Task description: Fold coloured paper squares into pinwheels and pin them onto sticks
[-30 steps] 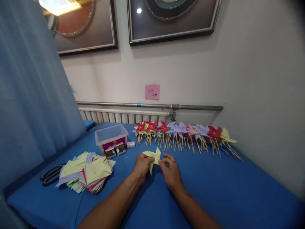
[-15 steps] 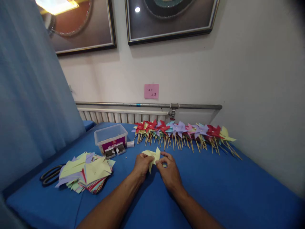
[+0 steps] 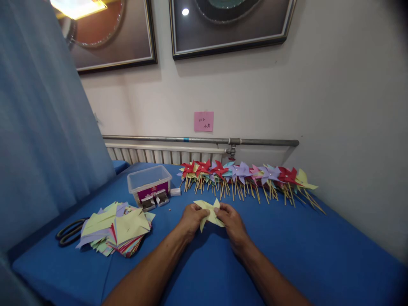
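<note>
Both my hands hold a pale yellow paper pinwheel piece (image 3: pixel 208 211) just above the blue table (image 3: pixel 287 250). My left hand (image 3: pixel 191 219) pinches its left side and my right hand (image 3: pixel 233 221) grips its right side. A row of finished pinwheels (image 3: pixel 245 176) in red, purple, yellow and pink, on wooden sticks, lies behind my hands along the wall. A stack of cut coloured paper squares (image 3: pixel 117 227) lies to the left of my left forearm.
A clear plastic box (image 3: pixel 149 183) with a purple label stands at the back left, with two small open boxes (image 3: pixel 154 199) in front of it. Black scissors (image 3: pixel 68 233) lie at the far left by a blue curtain (image 3: pixel 41 127). A radiator pipe (image 3: pixel 197 140) runs along the wall.
My right hand has moved onto the yellow paper's right side and closed on it. The paper now lies flatter between both hands.
</note>
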Tool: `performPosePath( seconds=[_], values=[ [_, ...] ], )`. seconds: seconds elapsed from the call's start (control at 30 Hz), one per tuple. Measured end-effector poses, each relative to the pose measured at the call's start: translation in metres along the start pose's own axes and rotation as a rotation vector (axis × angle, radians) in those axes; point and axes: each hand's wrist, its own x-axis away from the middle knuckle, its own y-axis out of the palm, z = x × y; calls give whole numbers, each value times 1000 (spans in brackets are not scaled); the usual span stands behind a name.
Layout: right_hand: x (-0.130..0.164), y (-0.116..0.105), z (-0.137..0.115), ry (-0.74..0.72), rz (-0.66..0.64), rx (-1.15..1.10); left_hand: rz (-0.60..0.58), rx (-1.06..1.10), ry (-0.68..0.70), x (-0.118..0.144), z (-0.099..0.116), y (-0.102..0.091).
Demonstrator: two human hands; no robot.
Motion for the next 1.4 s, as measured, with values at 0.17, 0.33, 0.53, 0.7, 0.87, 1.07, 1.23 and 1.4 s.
performPosePath(
  seconds=[0.17,0.33,0.53,0.7,0.87,1.07,1.23,1.4],
  values=[
    [1,0,1,55,-70,-4,-117,-43,32,2,2,0],
    [1,4,6,46,-11,-21,-35,-98,1,4,4,3],
    [6,9,6,13,55,-43,-5,-168,26,2,5,3],
    [6,8,8,41,49,-65,-9,-217,61,0,3,2],
    [6,7,8,63,37,-89,-11,-234,84,-1,0,1],
    [6,8,9,67,39,-96,-5,-217,69,0,0,3],
    [5,7,11,27,61,-34,-6,-181,78,-1,-3,4],
    [4,7,13,24,65,-40,-5,-167,96,-4,-6,3]
  ],
)
